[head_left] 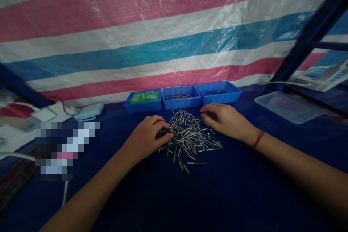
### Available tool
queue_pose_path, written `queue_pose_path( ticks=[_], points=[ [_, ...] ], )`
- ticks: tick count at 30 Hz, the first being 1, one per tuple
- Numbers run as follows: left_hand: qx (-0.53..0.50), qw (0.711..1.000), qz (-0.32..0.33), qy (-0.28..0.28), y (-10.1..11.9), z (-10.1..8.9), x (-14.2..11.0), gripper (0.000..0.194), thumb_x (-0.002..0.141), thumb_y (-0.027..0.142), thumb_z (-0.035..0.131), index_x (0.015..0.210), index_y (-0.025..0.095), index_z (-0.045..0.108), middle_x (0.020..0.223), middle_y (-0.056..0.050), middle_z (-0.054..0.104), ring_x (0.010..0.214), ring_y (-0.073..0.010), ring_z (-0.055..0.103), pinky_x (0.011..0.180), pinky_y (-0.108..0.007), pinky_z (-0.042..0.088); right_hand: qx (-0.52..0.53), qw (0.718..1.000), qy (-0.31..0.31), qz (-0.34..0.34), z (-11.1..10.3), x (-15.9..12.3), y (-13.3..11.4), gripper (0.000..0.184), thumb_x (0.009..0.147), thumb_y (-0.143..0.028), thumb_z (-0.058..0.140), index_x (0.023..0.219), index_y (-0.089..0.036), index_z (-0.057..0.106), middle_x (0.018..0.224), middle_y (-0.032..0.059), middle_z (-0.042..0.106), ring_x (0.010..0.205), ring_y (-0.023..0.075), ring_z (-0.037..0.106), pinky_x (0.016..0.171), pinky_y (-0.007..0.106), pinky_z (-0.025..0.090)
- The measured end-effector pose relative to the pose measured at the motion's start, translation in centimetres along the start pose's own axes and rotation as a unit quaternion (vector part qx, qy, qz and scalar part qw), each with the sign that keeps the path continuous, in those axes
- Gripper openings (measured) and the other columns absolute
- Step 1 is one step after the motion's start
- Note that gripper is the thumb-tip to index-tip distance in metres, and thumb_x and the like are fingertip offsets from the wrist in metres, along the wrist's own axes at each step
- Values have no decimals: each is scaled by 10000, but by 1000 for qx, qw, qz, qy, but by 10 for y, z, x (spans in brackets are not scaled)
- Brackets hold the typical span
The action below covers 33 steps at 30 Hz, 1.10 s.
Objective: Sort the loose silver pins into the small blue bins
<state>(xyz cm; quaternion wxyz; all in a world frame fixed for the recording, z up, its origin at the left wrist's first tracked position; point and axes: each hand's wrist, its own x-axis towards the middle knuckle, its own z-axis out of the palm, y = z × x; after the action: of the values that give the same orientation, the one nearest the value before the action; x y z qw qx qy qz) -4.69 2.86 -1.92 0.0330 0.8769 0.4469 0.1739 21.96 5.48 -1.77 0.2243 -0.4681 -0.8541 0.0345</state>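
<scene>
A heap of several small metal pins [190, 136] lies on the dark blue table [190, 195]. My left hand [149, 136] rests at the heap's left edge, fingers curled and pinched among the pins. My right hand [227, 119], with a red string on the wrist, rests at the heap's upper right, fingers bent down onto the pins. Behind the heap stand three blue trays side by side: the left tray [143, 106] holds a green board, the middle tray [181, 102] holds more pins, the right tray [219, 96] holds a few thin pieces.
A clear plastic lid or tray [288, 107] lies at the right. At the left are a pale blue pouch [88, 111], a white device with a cable [54, 110] and a blurred patch. A striped tarpaulin [163, 36] hangs behind; a dark blue frame post [307, 36] leans at right.
</scene>
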Motion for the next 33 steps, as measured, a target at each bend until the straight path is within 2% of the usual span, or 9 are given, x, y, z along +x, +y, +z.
queue_pose_path(
  ticks=[3, 8, 13, 15, 17, 21, 24, 28, 33],
  points=[
    [1, 1000, -27, 13, 4, 6, 2, 217, 846, 378, 544, 916, 188, 624, 1006, -55, 594, 894, -213, 535, 827, -388, 429, 11, 1000, -2, -1, 3, 0, 0, 247, 855, -276, 443, 954, -158, 636, 868, 75, 645, 690, 169, 594, 666, 335, 451],
    [5, 998, -50, 40, 7, 11, 3, 136, 851, 266, 534, 858, 166, 626, 973, -49, 612, 873, -201, 546, 815, -370, 434, 20, 1000, -9, -5, 4, -1, -4, 246, 852, -271, 443, 940, -158, 644, 846, 69, 644, 690, 167, 599, 665, 337, 449],
    [35, 991, -71, 108, 2, 4, 2, 180, 867, 235, 478, 805, 147, 622, 946, -67, 614, 871, -206, 554, 833, -373, 431, 36, 999, 7, -9, 1, -1, -11, 230, 846, -249, 455, 910, -155, 654, 848, 64, 651, 710, 164, 598, 671, 329, 449],
    [9, 986, -81, 144, 3, 0, 2, 189, 873, 241, 468, 817, 144, 620, 935, -70, 606, 899, -207, 553, 857, -373, 421, 67, 998, 19, -8, 1, -2, -16, 207, 841, -231, 468, 873, -155, 658, 828, 53, 655, 708, 156, 591, 669, 318, 451],
    [-71, 980, -94, 160, 10, -2, 3, 198, 880, 262, 461, 833, 153, 620, 941, -61, 597, 926, -198, 553, 866, -354, 419, 125, 992, 24, 2, 3, -4, -24, 171, 829, -226, 501, 856, -156, 655, 814, 42, 658, 685, 141, 582, 648, 301, 457],
    [-274, 943, -146, 117, 33, -2, 3, 234, 889, 328, 444, 861, 174, 618, 949, -43, 604, 909, -181, 566, 792, -302, 447, 304, 952, 19, 26, 7, -11, -46, 220, 795, -300, 593, 959, -157, 626, 819, 31, 645, 641, 116, 556, 574, 260, 462],
    [-345, 920, -164, 82, 50, -1, 0, 224, 883, 324, 451, 875, 176, 617, 964, -42, 605, 899, -176, 566, 778, -290, 439, 391, 919, 28, 33, 7, -15, -59, 183, 828, -306, 563, 917, -162, 631, 773, 19, 634, 629, 107, 539, 549, 244, 442],
    [-378, 909, -163, 69, 60, -2, -3, 218, 874, 323, 458, 861, 181, 622, 958, -40, 604, 906, -180, 562, 785, -294, 421, 429, 901, 49, 35, 2, -17, -68, 119, 837, -230, 547, 871, -162, 639, 769, 16, 641, 644, 100, 544, 561, 235, 430],
    [-425, 884, -187, 55, 62, -2, -4, 252, 879, 360, 439, 905, 181, 614, 933, -46, 620, 851, -179, 559, 667, -272, 416, 434, 898, 52, 38, -1, -20, -71, 138, 822, -221, 568, 926, -173, 644, 758, 11, 628, 607, 100, 527, 521, 236, 413]
  ],
)
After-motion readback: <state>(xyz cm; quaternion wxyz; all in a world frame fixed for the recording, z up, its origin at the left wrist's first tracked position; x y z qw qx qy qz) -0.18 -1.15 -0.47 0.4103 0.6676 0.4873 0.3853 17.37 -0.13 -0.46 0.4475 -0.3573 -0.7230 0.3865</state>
